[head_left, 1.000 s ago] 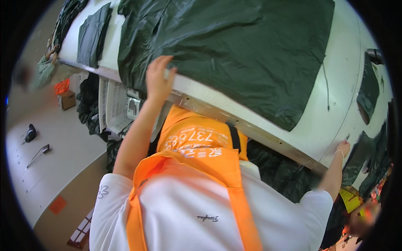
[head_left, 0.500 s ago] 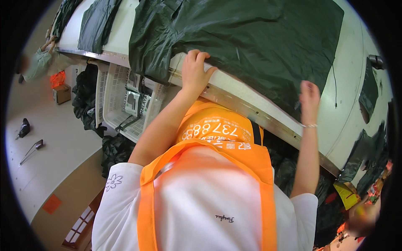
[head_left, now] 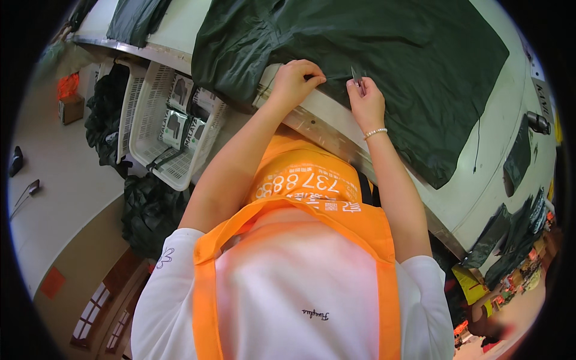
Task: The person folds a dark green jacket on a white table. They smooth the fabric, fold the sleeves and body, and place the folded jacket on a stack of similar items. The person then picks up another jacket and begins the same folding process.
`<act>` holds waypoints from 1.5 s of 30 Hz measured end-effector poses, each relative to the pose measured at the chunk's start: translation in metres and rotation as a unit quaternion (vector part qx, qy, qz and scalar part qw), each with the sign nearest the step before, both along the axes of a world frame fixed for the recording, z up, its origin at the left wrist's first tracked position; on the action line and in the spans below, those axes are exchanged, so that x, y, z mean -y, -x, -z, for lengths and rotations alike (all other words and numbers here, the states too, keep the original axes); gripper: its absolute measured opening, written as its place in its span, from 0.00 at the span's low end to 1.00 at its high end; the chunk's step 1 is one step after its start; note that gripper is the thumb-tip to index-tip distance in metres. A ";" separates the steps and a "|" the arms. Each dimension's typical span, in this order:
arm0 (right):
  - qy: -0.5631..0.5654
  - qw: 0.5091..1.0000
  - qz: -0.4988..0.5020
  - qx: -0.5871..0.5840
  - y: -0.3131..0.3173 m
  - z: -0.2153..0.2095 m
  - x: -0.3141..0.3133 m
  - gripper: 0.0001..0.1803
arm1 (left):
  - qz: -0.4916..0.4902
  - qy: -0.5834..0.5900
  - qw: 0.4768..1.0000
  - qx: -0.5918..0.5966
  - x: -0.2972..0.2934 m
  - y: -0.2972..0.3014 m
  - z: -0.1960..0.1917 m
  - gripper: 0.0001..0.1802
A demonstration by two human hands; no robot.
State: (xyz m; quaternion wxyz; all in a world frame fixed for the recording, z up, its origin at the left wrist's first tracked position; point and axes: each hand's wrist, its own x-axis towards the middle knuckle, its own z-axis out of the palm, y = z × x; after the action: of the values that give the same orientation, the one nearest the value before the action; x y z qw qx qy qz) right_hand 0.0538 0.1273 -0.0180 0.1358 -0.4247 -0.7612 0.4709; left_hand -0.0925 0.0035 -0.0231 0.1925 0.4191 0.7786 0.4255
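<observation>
Dark green garment (head_left: 384, 66) spread flat on white table (head_left: 480, 180), hem at near edge. Left hand (head_left: 297, 81) pinches fabric at edge, apparently to keep it taut. Right hand (head_left: 365, 103) closed around small metal tool (head_left: 356, 75), tip on cloth. White basket (head_left: 156, 114) under table's left end holds packaged dark garments (head_left: 180, 111).

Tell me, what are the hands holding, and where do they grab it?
The left hand pinches the near edge of the dark green garment. The right hand holds a small metal tool by its lower end.
</observation>
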 end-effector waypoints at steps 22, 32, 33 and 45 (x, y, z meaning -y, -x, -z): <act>0.005 0.999 -0.038 -0.002 -0.030 0.017 -0.017 0.11 | 0.046 -0.020 0.968 -0.245 -0.008 -0.040 -0.004 0.10; -0.023 0.997 -0.062 0.044 -0.028 -0.005 -0.008 0.13 | 0.062 -0.010 0.986 -0.154 -0.006 -0.043 -0.002 0.05; -0.026 0.996 -0.069 0.043 -0.028 -0.009 -0.007 0.13 | 0.074 -0.014 0.988 -0.134 -0.004 -0.040 -0.002 0.05; -0.214 0.949 -0.222 0.070 -0.049 -0.023 0.001 0.11 | 0.096 0.001 0.984 -0.150 -0.008 -0.036 0.003 0.06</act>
State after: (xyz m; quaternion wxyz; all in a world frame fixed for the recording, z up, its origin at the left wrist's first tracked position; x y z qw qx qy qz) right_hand 0.1027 0.1267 0.0052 0.0622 -0.2378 -0.9266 0.2848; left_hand -0.0566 0.0115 -0.0262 0.1144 0.5506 0.7553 0.3366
